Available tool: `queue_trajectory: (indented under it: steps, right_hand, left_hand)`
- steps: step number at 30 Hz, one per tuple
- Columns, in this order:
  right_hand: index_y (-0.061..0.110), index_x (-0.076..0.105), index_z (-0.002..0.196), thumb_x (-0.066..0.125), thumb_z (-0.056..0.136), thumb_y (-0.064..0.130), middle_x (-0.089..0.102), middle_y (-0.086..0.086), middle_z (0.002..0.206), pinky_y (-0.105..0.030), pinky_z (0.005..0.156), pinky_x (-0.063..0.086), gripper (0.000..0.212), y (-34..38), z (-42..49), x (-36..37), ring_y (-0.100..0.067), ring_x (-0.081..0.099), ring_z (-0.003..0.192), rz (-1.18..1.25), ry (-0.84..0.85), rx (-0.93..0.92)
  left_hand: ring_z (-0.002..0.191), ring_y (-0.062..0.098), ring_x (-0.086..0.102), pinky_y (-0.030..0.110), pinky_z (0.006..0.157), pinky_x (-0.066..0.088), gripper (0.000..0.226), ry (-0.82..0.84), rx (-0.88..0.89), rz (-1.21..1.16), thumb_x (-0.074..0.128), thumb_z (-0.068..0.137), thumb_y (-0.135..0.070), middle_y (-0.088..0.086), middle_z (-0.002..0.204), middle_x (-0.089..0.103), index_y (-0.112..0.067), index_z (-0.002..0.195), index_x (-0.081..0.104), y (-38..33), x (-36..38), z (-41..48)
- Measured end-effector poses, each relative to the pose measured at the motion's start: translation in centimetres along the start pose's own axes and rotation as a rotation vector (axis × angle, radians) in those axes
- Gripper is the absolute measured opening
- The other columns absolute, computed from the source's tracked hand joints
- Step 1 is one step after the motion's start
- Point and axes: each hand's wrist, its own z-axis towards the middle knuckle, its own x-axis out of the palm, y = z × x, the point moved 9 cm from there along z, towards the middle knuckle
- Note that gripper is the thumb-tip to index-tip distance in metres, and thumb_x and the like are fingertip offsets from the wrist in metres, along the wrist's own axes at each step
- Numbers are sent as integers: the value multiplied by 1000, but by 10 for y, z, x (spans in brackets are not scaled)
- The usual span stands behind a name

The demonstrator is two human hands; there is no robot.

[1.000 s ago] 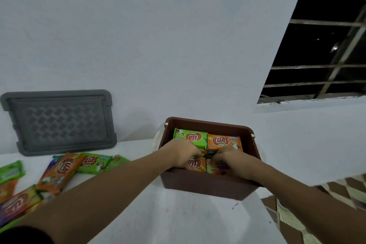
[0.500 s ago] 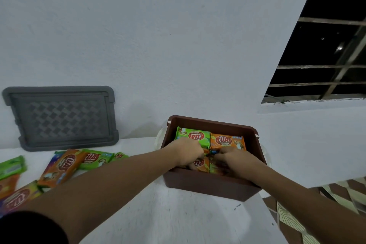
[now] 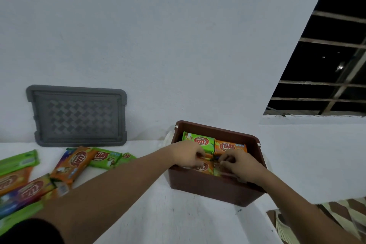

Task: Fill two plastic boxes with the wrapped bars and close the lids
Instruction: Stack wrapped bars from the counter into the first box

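A brown plastic box (image 3: 215,192) stands on the white ledge, its top open. Inside lie wrapped bars: a green one (image 3: 200,141) at the back left and an orange one (image 3: 229,147) at the back right. Both my hands are inside the box at its front half. My left hand (image 3: 186,156) and my right hand (image 3: 240,164) have their fingers curled onto orange wrapped bars (image 3: 204,167) in the front row. Several loose wrapped bars (image 3: 77,162) lie on the ledge to the left.
A grey lid (image 3: 77,117) leans upright against the white wall behind the loose bars. A barred window opening (image 3: 326,77) is at the upper right. The ledge's right edge drops to a patterned floor (image 3: 336,216).
Both hands stay in the front of the box, fingers shifting slightly on the front bars. The view has drifted a little to the right.
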Motion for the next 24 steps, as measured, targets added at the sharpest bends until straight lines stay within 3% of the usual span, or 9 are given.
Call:
queue_trajectory:
  steps: [2,6,9,12,14,16,19,21,24]
  right_hand:
    - [26,65,81,59,92,24,64,7,75,-12,51,38,13,14,-3,-1,1,57,58,19,-121,-36]
    - [25,61,79,60,91,25,58,14,72,-10,51,30,13,52,-5,8,1,53,66,-27,-287,-101]
    - [26,59,78,59,90,24,59,9,78,-18,59,34,12,93,-3,20,-8,54,74,-81,-401,-185]
    - [23,67,87,59,86,27,60,1,93,-33,80,41,8,124,3,32,-19,54,90,-211,-530,-243]
    - [21,69,88,60,83,27,61,-3,94,-37,77,41,11,156,6,50,-24,55,88,-264,-575,-341]
    - [20,70,82,63,75,26,63,-5,87,-36,68,43,11,188,11,72,-28,58,79,-324,-578,-435]
    - [14,70,77,75,65,18,62,-8,79,-35,61,47,14,226,27,114,-30,60,71,-397,-486,-556]
    - [10,69,92,70,72,15,61,-12,92,-38,70,47,20,238,39,142,-34,60,84,-472,-360,-538]
    - [12,51,125,49,90,24,51,-13,119,-38,89,40,36,227,62,190,-33,50,108,-605,-62,-389]
  left_hand:
    - [85,14,63,30,84,53,36,-111,2,-135,59,92,-27,2,100,69,-17,128,59,3,-14,-12]
    - [86,7,63,16,78,52,22,-380,-7,-484,61,92,-21,0,98,68,-18,112,69,26,-41,-48]
    - [83,10,65,26,77,57,13,-620,-67,-663,63,90,-19,-2,92,71,-22,98,72,67,-56,-91]
    - [81,9,65,25,78,52,10,-800,-221,-687,65,87,-16,-3,90,72,-25,89,71,116,-62,-130]
    - [88,14,65,24,79,49,12,-863,-401,-590,66,85,-14,-1,94,69,-20,96,69,158,-59,-163]
    - [99,19,60,26,85,46,27,-861,-590,-421,68,83,-16,2,105,62,-18,110,66,196,-53,-196]
    - [116,31,47,38,96,41,43,-738,-847,-118,65,82,-34,9,123,50,-29,123,56,237,-39,-238]
    - [123,33,40,43,101,36,50,-632,-939,-10,59,83,-45,9,131,44,-35,131,48,253,-28,-253]
    - [124,33,41,45,102,36,62,-517,-950,-7,53,86,-51,11,137,41,-37,143,32,268,-14,-258]
